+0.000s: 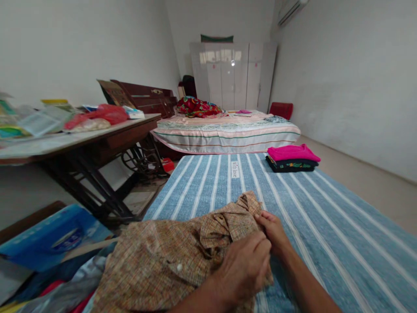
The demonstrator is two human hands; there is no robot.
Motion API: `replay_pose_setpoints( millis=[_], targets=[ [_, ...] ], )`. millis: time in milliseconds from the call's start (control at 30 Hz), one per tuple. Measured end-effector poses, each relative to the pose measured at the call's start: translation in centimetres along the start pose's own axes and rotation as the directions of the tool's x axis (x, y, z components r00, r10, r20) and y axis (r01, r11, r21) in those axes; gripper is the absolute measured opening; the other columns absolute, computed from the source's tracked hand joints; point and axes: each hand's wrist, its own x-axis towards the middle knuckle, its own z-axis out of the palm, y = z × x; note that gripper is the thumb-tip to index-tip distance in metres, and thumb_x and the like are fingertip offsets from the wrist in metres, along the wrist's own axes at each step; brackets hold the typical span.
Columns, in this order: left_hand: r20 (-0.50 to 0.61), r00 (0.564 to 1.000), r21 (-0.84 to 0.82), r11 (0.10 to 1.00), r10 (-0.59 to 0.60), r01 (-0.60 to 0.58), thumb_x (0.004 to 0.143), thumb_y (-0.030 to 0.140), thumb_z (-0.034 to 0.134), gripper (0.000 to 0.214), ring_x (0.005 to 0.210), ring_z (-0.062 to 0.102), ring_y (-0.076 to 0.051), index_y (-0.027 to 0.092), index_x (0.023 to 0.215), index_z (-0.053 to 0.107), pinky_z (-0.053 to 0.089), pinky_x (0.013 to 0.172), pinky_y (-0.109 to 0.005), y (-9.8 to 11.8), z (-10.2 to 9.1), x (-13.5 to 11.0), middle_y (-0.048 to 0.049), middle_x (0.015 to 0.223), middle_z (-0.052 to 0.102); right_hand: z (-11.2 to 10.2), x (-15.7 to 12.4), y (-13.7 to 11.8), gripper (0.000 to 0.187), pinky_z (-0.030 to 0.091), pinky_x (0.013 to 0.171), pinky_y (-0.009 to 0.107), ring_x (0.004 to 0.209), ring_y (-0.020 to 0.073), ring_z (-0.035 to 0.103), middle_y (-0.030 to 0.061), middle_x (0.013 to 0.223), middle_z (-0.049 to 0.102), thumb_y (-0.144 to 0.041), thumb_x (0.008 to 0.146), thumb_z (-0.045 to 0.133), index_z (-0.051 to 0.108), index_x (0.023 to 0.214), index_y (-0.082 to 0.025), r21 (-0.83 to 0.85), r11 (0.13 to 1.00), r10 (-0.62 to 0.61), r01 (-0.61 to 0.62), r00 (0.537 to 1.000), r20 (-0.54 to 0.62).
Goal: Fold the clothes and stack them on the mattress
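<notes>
A brown checked shirt lies rumpled across the near part of the bed, with a white button showing. Its collar end points away, a little right of the middle. My right hand pinches the cloth at the shirt's right edge, thumb on top. Across the shirt, close beside the right hand, my left hand has its fingers curled down to the fabric, closed on it. The left fingertips are partly hidden behind the back of that hand.
Folded clothes, pink on top of black, sit on the striped blue bedspread. Other garments and a blue box are at the lower left. A cluttered sewing table stands left; a second bed lies beyond.
</notes>
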Motion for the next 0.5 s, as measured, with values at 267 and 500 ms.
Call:
replay_pose_setpoints(
  millis=[267, 500],
  targets=[
    [-0.013, 0.951, 0.115, 0.945, -0.308, 0.307, 0.082, 0.026, 0.055, 0.023, 0.106, 0.054, -0.025, 0.018, 0.103, 0.056, 0.038, 0.096, -0.044, -3.8, -0.5, 2.6, -0.0085, 0.106, 0.063, -0.3, -0.2, -0.3, 0.022, 0.044, 0.058, 0.026, 0.056, 0.0144, 0.057, -0.0004, 0.065, 0.067, -0.034, 0.063, 0.077, 0.064, 0.072, -0.018, 0.112, 0.994, -0.026, 0.018, 0.998, 0.065],
    [0.199, 0.875, 0.111, 0.897, -0.442, 0.428, 0.088, 0.046, 0.042, 0.036, 0.075, 0.063, -0.022, 0.018, 0.073, 0.061, 0.042, 0.069, -0.032, -3.8, -0.7, 1.9, -0.0061, 0.073, 0.067, -0.6, -0.2, -0.5, 0.025, 0.045, 0.059, 0.028, 0.056, 0.0157, 0.060, 0.0003, 0.066, 0.068, -0.034, 0.061, 0.079, 0.064, 0.073, -0.018, 0.100, 0.995, -0.017, 0.010, 0.997, 0.070]
  ],
)
